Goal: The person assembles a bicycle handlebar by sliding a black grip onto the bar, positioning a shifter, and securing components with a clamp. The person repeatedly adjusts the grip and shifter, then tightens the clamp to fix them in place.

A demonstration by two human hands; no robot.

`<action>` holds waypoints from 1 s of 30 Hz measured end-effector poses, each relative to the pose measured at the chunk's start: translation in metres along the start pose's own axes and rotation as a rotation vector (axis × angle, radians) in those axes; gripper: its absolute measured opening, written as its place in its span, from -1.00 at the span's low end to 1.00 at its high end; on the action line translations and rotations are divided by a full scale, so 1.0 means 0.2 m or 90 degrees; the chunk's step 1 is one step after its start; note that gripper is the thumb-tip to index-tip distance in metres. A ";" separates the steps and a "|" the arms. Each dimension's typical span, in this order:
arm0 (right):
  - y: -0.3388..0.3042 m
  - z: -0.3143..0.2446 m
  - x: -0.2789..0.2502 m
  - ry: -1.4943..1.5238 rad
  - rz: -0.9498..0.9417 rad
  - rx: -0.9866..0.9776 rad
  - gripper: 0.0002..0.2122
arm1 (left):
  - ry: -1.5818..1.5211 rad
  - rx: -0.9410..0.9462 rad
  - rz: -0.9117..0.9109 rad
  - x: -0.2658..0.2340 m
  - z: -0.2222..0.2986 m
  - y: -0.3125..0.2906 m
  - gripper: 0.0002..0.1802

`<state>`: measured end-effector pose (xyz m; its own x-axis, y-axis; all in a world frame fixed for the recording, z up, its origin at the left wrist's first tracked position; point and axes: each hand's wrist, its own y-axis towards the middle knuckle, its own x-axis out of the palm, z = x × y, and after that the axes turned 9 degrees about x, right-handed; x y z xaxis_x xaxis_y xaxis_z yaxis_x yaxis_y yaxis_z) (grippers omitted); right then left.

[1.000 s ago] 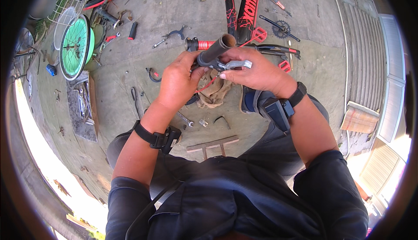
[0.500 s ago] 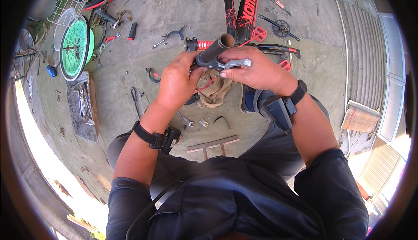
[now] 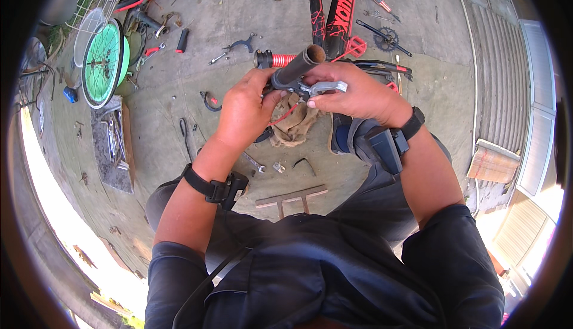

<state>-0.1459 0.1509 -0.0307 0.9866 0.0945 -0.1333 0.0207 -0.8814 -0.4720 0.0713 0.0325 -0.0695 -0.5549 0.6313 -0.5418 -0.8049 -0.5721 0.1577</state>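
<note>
An open-ended dark metal tube [image 3: 298, 66], rusty inside its mouth, rises tilted between my hands. A silver lever [image 3: 328, 87] with a dark clamp sits against its side, pointing right. My left hand [image 3: 246, 103] pinches at the tube's left side, by its lower part. My right hand [image 3: 358, 93] grips the silver lever, thumb along its underside and fingers behind the tube. Just how the fingertips meet the clamp is hidden. A thin red cable [image 3: 285, 115] runs below the hands, over a crumpled brown cloth [image 3: 292, 132].
Ahead lies a black and red bicycle frame [image 3: 334, 18], with a crankset [image 3: 387, 39] to its right. A green-rimmed wheel [image 3: 102, 63] and a tool tray [image 3: 116, 144] are at left. A wrench [image 3: 255, 163], hex key [image 3: 305, 165] and wooden piece [image 3: 291, 197] lie close to me.
The tube and both hands have shifted very slightly to the right. My grip looks the same.
</note>
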 end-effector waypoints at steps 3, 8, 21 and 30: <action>0.01 0.01 -0.01 -0.035 0.007 -0.005 -0.51 | 0.002 -0.005 0.004 0.00 0.00 0.00 -0.60; 0.01 0.02 -0.04 -0.103 0.008 0.003 -0.56 | -0.021 -0.018 0.012 0.00 -0.01 0.00 -0.60; 0.13 0.09 0.18 0.125 0.074 -0.076 -0.57 | 0.012 -0.019 -0.002 0.00 -0.01 -0.01 -0.62; 0.16 0.08 0.19 -0.104 0.157 -0.067 -0.59 | 0.075 -0.025 -0.029 0.01 -0.03 -0.01 -0.65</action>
<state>-0.1097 0.1341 -0.0647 0.9252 -0.0623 -0.3742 -0.1904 -0.9295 -0.3159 0.0731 0.0309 -0.0756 -0.4871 0.5929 -0.6412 -0.8187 -0.5657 0.0988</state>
